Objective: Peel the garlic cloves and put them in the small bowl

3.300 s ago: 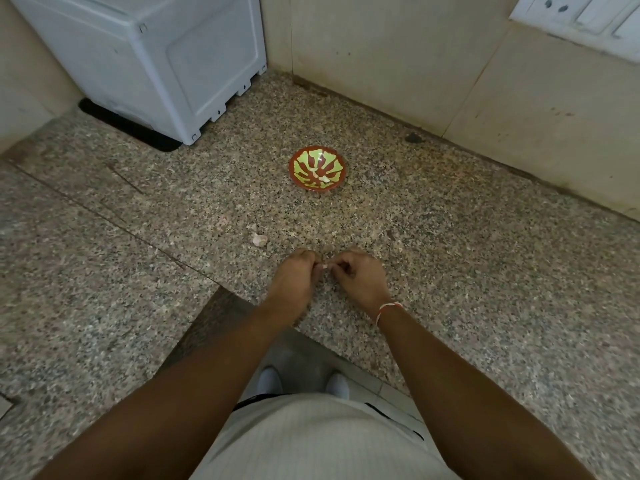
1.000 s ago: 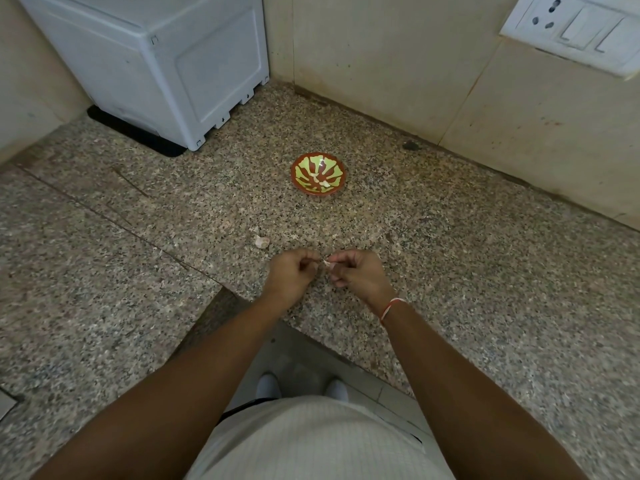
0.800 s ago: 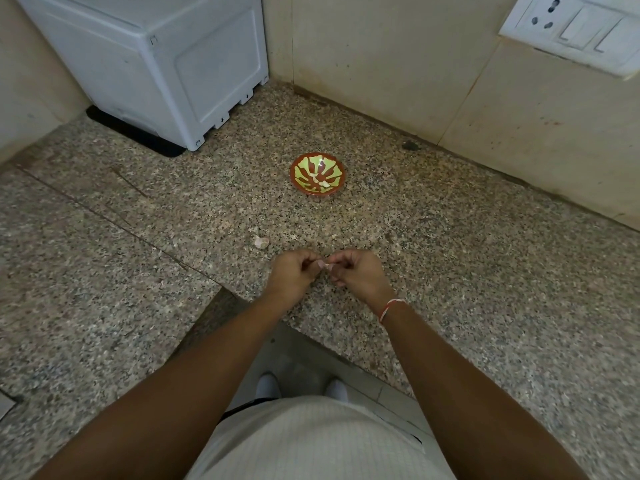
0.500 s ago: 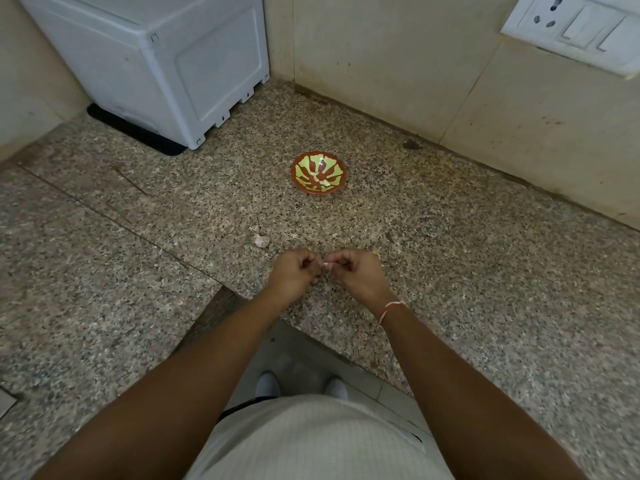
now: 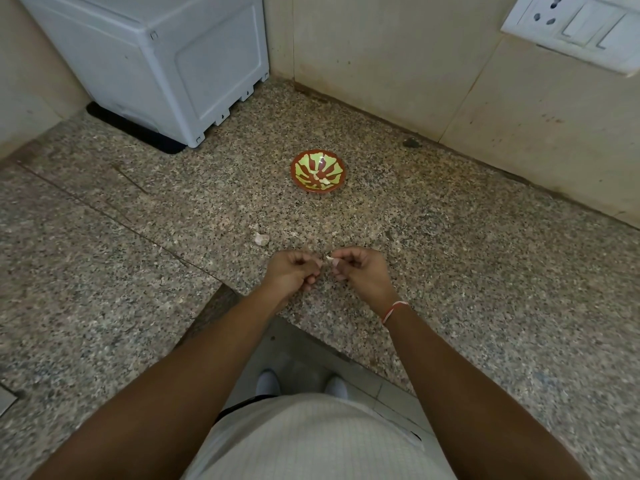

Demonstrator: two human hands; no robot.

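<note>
Head: garlic clove pinched in right hand grip.

No text, label, brand, number or sign can be read anywhere. The white appliance on the counter left of the small bowl has plain panels, and the switch plate on the wall, up and right of the bowl, carries no legible marking.

Garlic clove mostly hidden btwn fingertips; bowl contents too small.
</note>
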